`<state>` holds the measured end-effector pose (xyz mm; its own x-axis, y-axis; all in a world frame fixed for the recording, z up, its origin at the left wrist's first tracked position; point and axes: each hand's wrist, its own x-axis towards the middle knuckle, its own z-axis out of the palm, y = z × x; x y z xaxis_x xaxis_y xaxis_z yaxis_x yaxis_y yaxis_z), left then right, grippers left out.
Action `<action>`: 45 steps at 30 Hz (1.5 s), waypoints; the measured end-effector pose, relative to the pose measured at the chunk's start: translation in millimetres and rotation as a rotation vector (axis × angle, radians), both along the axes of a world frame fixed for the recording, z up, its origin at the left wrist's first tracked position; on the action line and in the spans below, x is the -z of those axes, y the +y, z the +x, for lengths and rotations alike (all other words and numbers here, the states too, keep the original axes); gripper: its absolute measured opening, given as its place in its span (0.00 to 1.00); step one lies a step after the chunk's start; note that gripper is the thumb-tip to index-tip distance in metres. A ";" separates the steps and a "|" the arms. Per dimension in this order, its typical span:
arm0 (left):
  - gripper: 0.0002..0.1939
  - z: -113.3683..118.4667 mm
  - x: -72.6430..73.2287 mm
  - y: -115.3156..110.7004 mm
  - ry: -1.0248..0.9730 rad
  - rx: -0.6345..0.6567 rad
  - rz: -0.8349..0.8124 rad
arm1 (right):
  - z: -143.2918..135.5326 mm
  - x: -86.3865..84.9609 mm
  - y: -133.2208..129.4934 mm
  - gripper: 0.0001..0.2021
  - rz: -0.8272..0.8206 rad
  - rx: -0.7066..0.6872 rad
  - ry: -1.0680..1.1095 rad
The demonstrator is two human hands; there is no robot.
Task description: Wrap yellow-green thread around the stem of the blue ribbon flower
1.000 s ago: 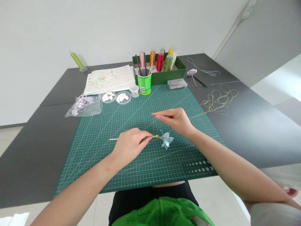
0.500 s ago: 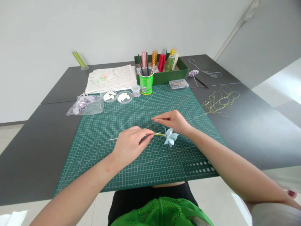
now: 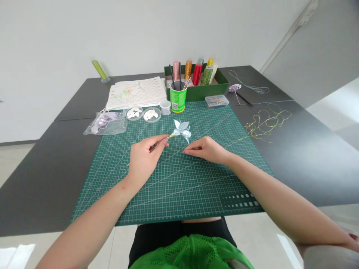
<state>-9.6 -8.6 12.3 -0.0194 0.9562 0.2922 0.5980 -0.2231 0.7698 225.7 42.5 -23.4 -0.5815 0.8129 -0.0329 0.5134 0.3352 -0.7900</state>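
Observation:
My left hand [image 3: 147, 153] pinches the thin stem of a pale blue fabric flower [image 3: 181, 129], just below the bloom. Yellow-green wrapping covers the stem's top, and its thin lower end comes out behind the hand. The bloom is raised above a green cutting mat [image 3: 168, 194] and points away to the right. My right hand [image 3: 206, 149] is closed in a pinch to the right of the flower and below it, apart from the petals. A fine yellow-green thread [image 3: 262, 121] runs from a loose tangle on the right towards this pinch; at the fingertips it is too thin to see clearly.
At the back stand a green tub [image 3: 178, 101] of sticks and a green box [image 3: 207, 91] of thread spools. White pieces fill two round dishes [image 3: 152, 115]. Paper sheets [image 3: 137, 93], a plastic bag [image 3: 106, 123] and a clear case [image 3: 217, 101] lie around the mat.
My left hand has lifted the flower up and to the left, turning the bloom away from me. My right hand has moved slightly down and stays pinched.

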 end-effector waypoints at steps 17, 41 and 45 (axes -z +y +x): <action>0.11 -4.7 15.2 14.8 0.066 -0.039 -0.091 | 1.0 -17.3 -13.5 0.13 -0.076 -0.253 0.193; 0.12 4.3 23.6 -4.0 0.620 0.450 0.347 | 10.7 -32.3 -11.2 0.29 0.047 0.031 0.320; 0.11 4.5 24.0 -4.3 0.614 0.463 0.368 | 9.9 -28.5 -7.1 0.30 0.030 0.050 0.294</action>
